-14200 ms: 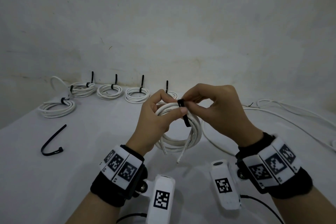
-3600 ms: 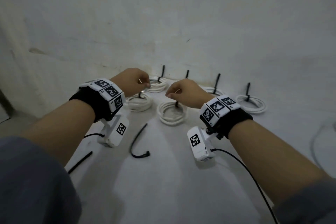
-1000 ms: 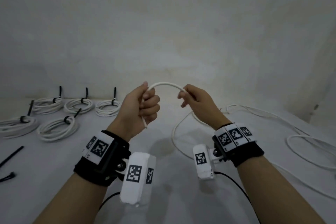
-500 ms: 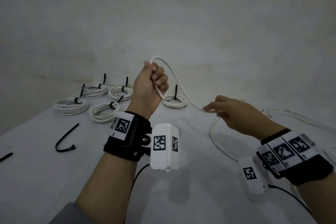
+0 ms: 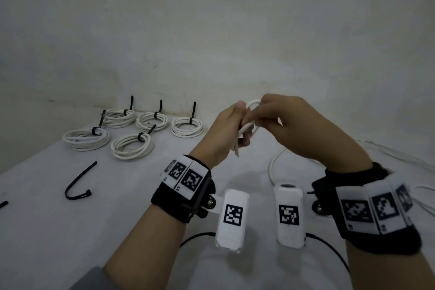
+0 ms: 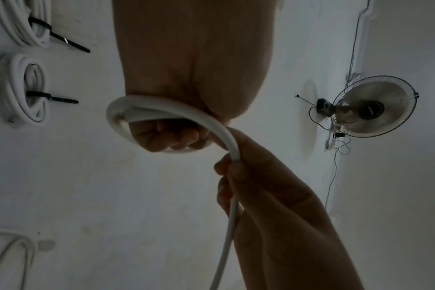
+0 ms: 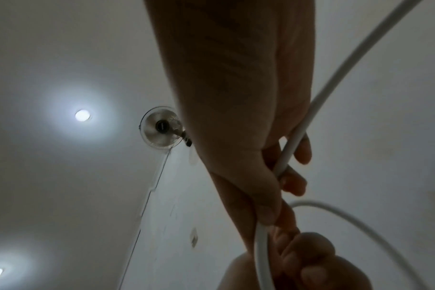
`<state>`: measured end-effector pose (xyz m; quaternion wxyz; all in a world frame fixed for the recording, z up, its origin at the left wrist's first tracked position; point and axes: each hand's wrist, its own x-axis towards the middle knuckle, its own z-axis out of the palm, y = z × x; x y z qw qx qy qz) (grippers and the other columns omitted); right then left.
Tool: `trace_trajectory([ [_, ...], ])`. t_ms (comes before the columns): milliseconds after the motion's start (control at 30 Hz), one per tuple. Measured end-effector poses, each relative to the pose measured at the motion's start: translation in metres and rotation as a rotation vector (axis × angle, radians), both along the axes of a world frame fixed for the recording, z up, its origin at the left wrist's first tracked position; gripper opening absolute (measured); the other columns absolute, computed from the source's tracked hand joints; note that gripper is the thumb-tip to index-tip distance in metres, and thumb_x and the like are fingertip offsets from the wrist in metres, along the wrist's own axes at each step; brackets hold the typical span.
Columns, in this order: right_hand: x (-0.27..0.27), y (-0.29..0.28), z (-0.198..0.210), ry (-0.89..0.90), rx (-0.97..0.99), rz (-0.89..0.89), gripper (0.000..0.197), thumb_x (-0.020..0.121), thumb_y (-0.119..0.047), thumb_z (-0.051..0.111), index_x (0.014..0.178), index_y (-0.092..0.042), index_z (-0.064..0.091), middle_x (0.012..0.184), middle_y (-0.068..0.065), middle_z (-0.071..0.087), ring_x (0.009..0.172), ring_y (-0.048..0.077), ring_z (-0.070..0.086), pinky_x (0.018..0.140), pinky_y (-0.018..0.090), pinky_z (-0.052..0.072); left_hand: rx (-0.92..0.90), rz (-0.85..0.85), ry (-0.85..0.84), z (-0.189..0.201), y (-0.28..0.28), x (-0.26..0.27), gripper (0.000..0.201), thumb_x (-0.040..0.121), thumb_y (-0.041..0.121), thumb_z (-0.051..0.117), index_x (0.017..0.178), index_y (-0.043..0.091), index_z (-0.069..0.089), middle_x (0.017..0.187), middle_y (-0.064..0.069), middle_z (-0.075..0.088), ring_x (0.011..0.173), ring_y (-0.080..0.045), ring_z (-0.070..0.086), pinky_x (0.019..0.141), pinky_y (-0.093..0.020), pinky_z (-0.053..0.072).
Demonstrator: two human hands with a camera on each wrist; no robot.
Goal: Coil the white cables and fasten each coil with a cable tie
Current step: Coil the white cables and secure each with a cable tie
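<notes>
My left hand (image 5: 231, 128) is fisted round a white cable (image 5: 249, 128) held above the table, and a small loop (image 6: 166, 113) wraps the fist in the left wrist view. My right hand (image 5: 275, 116) meets it, pinching the same cable (image 7: 289, 149) between thumb and fingers. The cable's free end (image 5: 236, 152) hangs under the left fist. The rest of the cable (image 5: 273, 162) trails down to the table. Several tied white coils (image 5: 131, 146) with black ties lie at the back left.
A loose black cable tie (image 5: 78, 182) lies on the white table (image 5: 70, 231) at the left, another tie's tip (image 5: 3, 204) at the left edge. More loose white cable (image 5: 388, 150) runs along the right side. A wall stands close behind.
My right hand has come up from low on the right to meet the left fist, laying a loop of cable into it. The left hand has dropped slightly.
</notes>
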<state>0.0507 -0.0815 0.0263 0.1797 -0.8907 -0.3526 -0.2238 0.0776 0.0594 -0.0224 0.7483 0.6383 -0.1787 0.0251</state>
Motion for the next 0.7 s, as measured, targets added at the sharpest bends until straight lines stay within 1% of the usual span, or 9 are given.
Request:
trace_trajectory([
  [100, 0.008, -0.006, -0.015, -0.026, 0.266, -0.068, 0.031, 0.090, -0.007, 0.058, 0.116, -0.023, 0.063, 0.079, -0.013, 0.055, 0.072, -0.005, 0.052, 0.068, 0.006, 0.037, -0.002, -0.015, -0.038, -0.001, -0.001, 0.001, 0.041, 0.104, 0.033, 0.027, 0.071, 0.013, 0.041, 0.050, 0.006, 0.043, 0.042, -0.009, 0.033, 0.044, -0.018, 0.032],
  [167, 0.015, -0.007, -0.024, -0.065, 0.316, -0.108, 0.037, 0.092, -0.015, 0.058, 0.127, -0.027, 0.057, 0.081, -0.013, 0.054, 0.073, -0.001, 0.051, 0.072, 0.012, 0.042, -0.029, -0.040, -0.047, -0.002, 0.000, 0.004, 0.040, 0.104, 0.030, 0.026, 0.072, 0.012, 0.041, 0.049, 0.004, 0.043, 0.039, -0.008, 0.027, 0.040, -0.017, 0.027],
  [233, 0.022, -0.006, -0.031, -0.132, 0.312, -0.156, 0.027, 0.094, -0.023, 0.056, 0.121, -0.024, 0.062, 0.078, -0.007, 0.052, 0.070, 0.009, 0.049, 0.067, 0.030, 0.046, -0.068, -0.086, -0.035, -0.004, 0.003, 0.006, 0.041, 0.104, 0.028, 0.025, 0.072, 0.010, 0.041, 0.047, 0.003, 0.042, 0.037, -0.007, 0.023, 0.038, -0.016, 0.025],
  [267, 0.024, -0.005, -0.032, -0.158, 0.312, -0.183, 0.022, 0.095, -0.027, 0.054, 0.113, -0.023, 0.066, 0.074, -0.007, 0.049, 0.066, 0.010, 0.046, 0.061, 0.032, 0.043, -0.081, -0.109, -0.026, -0.004, 0.005, 0.007, 0.042, 0.104, 0.029, 0.024, 0.071, 0.009, 0.040, 0.046, 0.003, 0.041, 0.036, -0.006, 0.022, 0.037, -0.016, 0.024],
  [367, 0.028, -0.003, -0.035, -0.204, 0.323, -0.235, 0.024, 0.095, -0.035, 0.051, 0.093, -0.020, 0.069, 0.066, -0.010, 0.040, 0.059, 0.009, 0.041, 0.053, 0.026, 0.030, -0.101, -0.167, 0.012, -0.003, 0.010, 0.009, 0.046, 0.104, 0.032, 0.023, 0.067, 0.010, 0.039, 0.043, 0.004, 0.033, 0.035, -0.004, 0.022, 0.035, -0.016, 0.021],
  [467, 0.028, -0.002, -0.037, -0.243, 0.318, -0.283, 0.029, 0.096, -0.037, 0.049, 0.083, -0.016, 0.063, 0.068, -0.006, 0.043, 0.061, 0.014, 0.043, 0.051, 0.028, 0.028, -0.144, -0.275, 0.119, 0.000, 0.011, 0.006, 0.048, 0.103, 0.039, 0.020, 0.066, 0.013, 0.038, 0.041, 0.008, 0.026, 0.032, -0.002, 0.019, 0.034, -0.016, 0.014],
  [567, 0.032, -0.004, -0.040, -0.246, 0.369, -0.312, 0.028, 0.095, -0.036, 0.051, 0.074, -0.018, 0.054, 0.068, -0.007, 0.041, 0.062, 0.013, 0.042, 0.052, 0.025, 0.029, -0.169, -0.383, 0.231, 0.006, 0.012, 0.001, 0.049, 0.101, 0.045, 0.020, 0.073, 0.014, 0.046, 0.039, 0.011, 0.023, 0.030, 0.000, 0.018, 0.033, -0.015, 0.012],
  [633, 0.036, -0.011, -0.040, -0.263, 0.421, -0.285, 0.027, 0.095, -0.032, 0.052, 0.074, -0.016, 0.054, 0.067, -0.008, 0.040, 0.060, 0.011, 0.040, 0.053, 0.017, 0.028, -0.253, -0.401, 0.235, 0.008, 0.014, 0.001, 0.046, 0.101, 0.043, 0.021, 0.074, 0.015, 0.045, 0.039, 0.011, 0.024, 0.029, 0.001, 0.019, 0.033, -0.015, 0.011],
  [700, 0.038, -0.024, -0.037, -0.220, 0.470, -0.265, 0.020, 0.096, -0.027, 0.053, 0.083, -0.012, 0.056, 0.065, -0.006, 0.045, 0.058, 0.007, 0.041, 0.054, 0.012, 0.030, -0.396, -0.395, 0.225, 0.010, 0.017, 0.003, 0.042, 0.101, 0.040, 0.022, 0.072, 0.016, 0.042, 0.039, 0.010, 0.026, 0.029, 0.000, 0.021, 0.034, -0.015, 0.013],
])
